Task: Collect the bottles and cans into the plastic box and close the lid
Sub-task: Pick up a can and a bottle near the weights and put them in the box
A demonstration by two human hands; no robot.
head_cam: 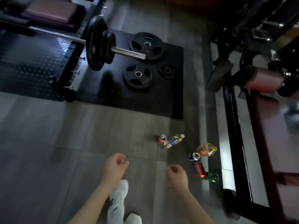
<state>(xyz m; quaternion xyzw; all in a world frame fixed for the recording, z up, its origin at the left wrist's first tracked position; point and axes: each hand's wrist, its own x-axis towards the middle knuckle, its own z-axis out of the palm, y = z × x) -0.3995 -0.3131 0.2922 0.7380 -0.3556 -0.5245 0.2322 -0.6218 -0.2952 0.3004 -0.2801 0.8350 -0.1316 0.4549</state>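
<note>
Both hands hang over a grey floor (48,135) in a dim gym, and neither holds anything. The left hand (114,167) is loosely curled, fingers bent toward the palm. The right hand (177,176) is curled the same way, just left of the scattered drinks.

The bottles and cans lie on the floor to the right of the hands. Farthest off, a red can (161,138) touches a clear bottle (174,141) with a blue and yellow label, which lies on its side. Nearer and further right, an orange bottle (207,149) lies beside a blue can (193,156). Nearer still, a second red can (200,169) lies on its side, its near end against a green can (213,177). The plastic box is out of view.

On the far side, a black mat (145,101) carries three loose weight plates (137,76) and a loaded barbell (98,44). A dark machine frame (234,126) runs along the right. White shoes (119,196) show below the hands.
</note>
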